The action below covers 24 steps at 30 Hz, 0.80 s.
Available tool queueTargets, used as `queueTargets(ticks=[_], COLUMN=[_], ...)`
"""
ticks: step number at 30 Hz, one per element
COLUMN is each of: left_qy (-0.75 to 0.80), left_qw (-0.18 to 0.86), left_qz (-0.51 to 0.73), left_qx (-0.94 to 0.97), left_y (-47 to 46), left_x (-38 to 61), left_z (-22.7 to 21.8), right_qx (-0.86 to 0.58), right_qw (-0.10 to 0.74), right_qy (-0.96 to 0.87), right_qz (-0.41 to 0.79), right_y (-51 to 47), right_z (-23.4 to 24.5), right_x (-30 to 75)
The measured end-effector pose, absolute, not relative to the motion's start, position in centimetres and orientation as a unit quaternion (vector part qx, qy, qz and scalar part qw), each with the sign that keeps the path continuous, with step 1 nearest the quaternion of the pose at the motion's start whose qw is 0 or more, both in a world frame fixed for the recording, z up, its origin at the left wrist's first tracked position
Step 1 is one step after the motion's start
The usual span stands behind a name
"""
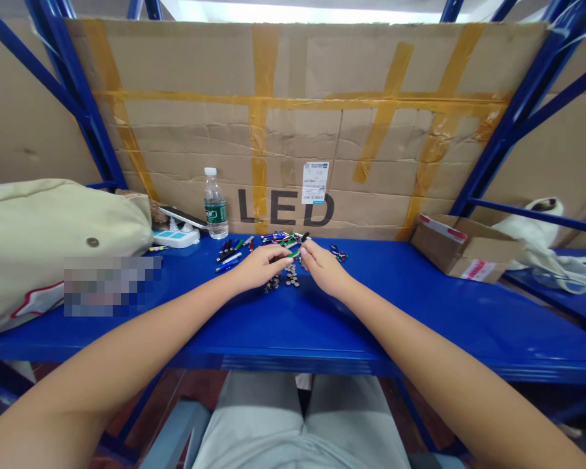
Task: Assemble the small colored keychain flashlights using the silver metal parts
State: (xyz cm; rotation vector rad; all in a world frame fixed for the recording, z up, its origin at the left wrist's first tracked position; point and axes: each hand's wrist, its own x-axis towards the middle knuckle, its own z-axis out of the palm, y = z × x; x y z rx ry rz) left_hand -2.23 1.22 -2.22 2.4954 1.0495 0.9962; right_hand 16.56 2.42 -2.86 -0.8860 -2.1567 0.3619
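Observation:
Both my hands meet over the blue table, in the middle of the view. Between the fingers of my left hand is a small green pen-like tube. My right hand is closed at the tube's right end, its fingertips pinched together. Just below the hands lie several small round silvery discs, and a cluster of small metal parts is partly covered by my left hand. Blue, black and silver pen-like tubes lie to the left. More coloured tubes are piled behind the hands.
A few coloured pieces lie right of my right hand. A water bottle and a white power strip stand at the back left, near a cream bag. An open cardboard box sits at right. Tall cardboard backs the table.

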Motion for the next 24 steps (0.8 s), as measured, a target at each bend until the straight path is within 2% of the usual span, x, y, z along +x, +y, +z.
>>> queueTargets(ticks=[6, 9, 16, 24], left_qy=[0.358, 0.337, 0.373, 0.392], left_qw=[0.420, 0.493, 0.474, 0.427], left_qz=[0.320, 0.340, 0.328, 0.317], left_qx=[0.770, 0.726, 0.727, 0.751], left_y=[0.7, 0.6, 0.3, 0.1], left_x=[-2.5, -2.3, -2.2, -2.3], left_z=[-1.9, -1.9, -1.6, -1.2], right_qx=[-0.328, -0.320, -0.330, -0.327], right_qw=[0.327, 0.332, 0.294, 0.280], right_qy=[-0.880, -0.883, -0.895, -0.898], right_qz=[0.105, 0.093, 0.061, 0.093], right_y=[2.0, 1.9, 1.6, 1.3], right_z=[-2.3, -2.0, -1.7, -1.6], right_x=[17.2, 17.4, 17.6, 17.6])
